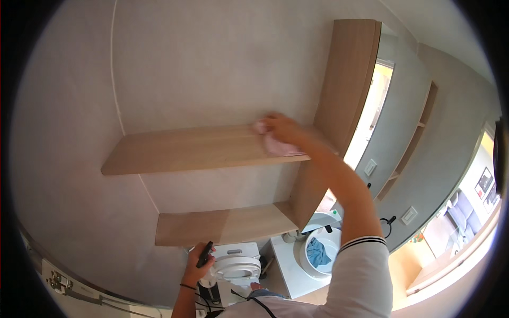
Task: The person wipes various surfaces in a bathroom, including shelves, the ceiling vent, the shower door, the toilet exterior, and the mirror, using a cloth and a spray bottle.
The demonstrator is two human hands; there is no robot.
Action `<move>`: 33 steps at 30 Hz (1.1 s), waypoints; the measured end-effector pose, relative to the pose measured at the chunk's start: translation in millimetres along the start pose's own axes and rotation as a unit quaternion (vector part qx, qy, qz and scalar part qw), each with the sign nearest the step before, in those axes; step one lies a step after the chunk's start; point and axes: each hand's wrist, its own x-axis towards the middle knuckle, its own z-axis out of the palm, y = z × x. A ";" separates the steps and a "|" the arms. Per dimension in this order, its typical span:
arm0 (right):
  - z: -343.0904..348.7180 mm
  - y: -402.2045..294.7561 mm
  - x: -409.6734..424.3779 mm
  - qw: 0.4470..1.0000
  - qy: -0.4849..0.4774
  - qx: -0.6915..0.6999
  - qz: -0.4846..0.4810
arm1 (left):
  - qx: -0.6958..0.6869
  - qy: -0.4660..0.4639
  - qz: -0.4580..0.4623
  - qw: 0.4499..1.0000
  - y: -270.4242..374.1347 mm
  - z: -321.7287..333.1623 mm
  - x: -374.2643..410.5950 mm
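Note:
With a pink cloth (pixel 283 147) in its grip, my right hand (pixel 284 127) rests on the upper wooden shelf (pixel 191 149), towards the shelf's right end. The hand and part of the cloth are blurred. Below the left part of the lower wooden shelf (pixel 226 224), my left hand (pixel 198 262) holds a spray bottle by its black spray head (pixel 205 254); the pale bottle body (pixel 208 278) hangs beneath the hand.
A wooden mirror cabinet (pixel 350 75) adjoins the shelves on the right. Below them stands a white toilet (pixel 238 267). A round white basin (pixel 318 270) with a blue cloth (pixel 317 253) in it sits on a white counter (pixel 286 270). A doorway opens at the far right.

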 end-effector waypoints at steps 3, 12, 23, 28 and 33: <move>-37.0 90.0 -81.0 0.992 0.049 -0.076 0.091 | 0.021 -0.024 0.015 0.999 -3.7 8.1 10.7; -144.7 -36.6 -205.3 0.956 -0.285 0.072 0.019 | -0.010 0.046 -0.027 0.999 3.1 1.2 -13.5; 155.0 -4.6 -303.7 0.911 -0.077 0.272 0.300 | 0.074 0.185 -0.154 0.968 -52.0 -33.4 11.1; 191.6 6.0 -336.2 0.862 -0.157 0.346 0.334 | 0.110 0.237 -0.314 0.913 -78.0 -81.5 59.5; 194.5 -6.7 -353.5 0.787 -0.124 0.449 0.404 | 0.297 0.040 -0.268 0.916 -112.2 -20.1 106.7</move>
